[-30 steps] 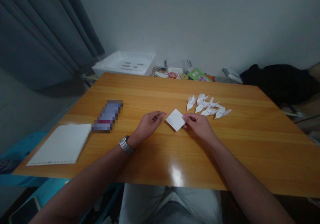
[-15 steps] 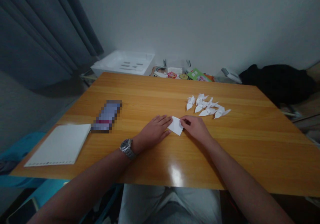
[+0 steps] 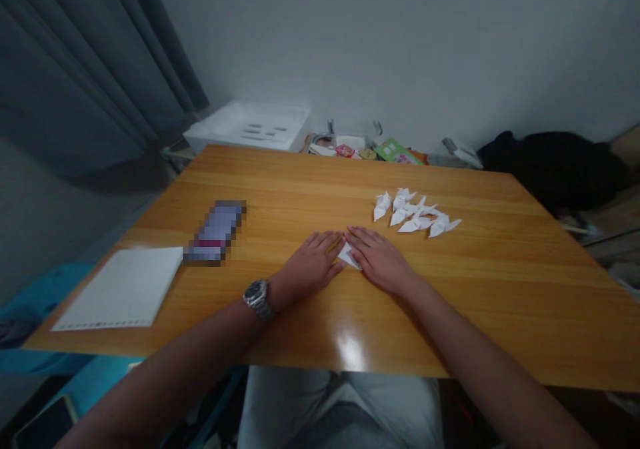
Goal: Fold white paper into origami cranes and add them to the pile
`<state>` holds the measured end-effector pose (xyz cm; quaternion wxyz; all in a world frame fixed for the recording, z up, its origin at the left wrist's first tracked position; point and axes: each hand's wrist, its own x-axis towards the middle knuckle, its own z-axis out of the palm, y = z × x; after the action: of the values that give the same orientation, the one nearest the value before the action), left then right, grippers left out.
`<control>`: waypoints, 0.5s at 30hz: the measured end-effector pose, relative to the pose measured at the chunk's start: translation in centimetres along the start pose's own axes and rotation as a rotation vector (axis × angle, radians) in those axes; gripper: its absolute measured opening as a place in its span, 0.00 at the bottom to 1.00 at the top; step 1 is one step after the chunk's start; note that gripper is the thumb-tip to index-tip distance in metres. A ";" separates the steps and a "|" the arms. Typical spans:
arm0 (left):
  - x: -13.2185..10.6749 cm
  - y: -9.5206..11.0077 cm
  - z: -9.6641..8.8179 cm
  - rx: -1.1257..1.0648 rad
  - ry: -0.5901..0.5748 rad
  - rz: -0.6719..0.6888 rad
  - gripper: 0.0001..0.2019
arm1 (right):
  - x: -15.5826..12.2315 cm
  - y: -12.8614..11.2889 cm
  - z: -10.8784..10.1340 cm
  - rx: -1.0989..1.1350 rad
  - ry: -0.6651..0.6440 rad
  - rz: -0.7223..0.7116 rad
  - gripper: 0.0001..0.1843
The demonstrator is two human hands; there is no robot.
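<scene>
**Two Flat Hands Press a Small White Paper**

A small, folded piece of white paper [image 3: 349, 255] lies on the shiny, orange-brown wooden table [image 3: 280, 185], right in front of the person. Most of it is hidden under the fingers. Only a small pointed bit shows between the hands.

The bare left hand [image 3: 316, 261], with a silver metal watch [image 3: 257, 296] on its wrist, lies palm down with its fingertips at the paper's left side. The bare right hand [image 3: 377, 255] lies palm down over the right side. Neither hand is pinching or squeezing anything. The fingers are out long and flat, and the tips of the two hands nearly meet.

This looks like pressing a fold. To do it well, the left hand should hold the paper still, so it does not slip on the smooth wood. The edges should line up before any hard push. Then the right fingers can rub slowly along the fold, right out to the tips, to make a sharp line. Pushing too soon could make the fold crooked.

A bunch of little white folded paper shapes [image 3: 415, 213] sits near the right hand, just past it.
</scene>
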<state>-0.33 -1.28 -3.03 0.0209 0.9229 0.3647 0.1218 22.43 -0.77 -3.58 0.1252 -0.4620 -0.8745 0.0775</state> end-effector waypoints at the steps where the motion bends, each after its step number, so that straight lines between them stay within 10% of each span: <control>1: -0.1 0.1 0.0 0.011 -0.001 0.004 0.29 | -0.1 0.1 0.1 -0.004 -0.013 0.000 0.29; 15: -0.1 -0.3 -1.0 0.108 -0.061 0.002 0.26 | -0.8 0.7 0.8 -0.021 -0.064 0.010 0.34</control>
<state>-0.84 -1.22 -2.11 -0.0181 0.9263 0.3690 0.0739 23.20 -1.11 -4.59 0.0921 -0.4648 -0.8767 0.0835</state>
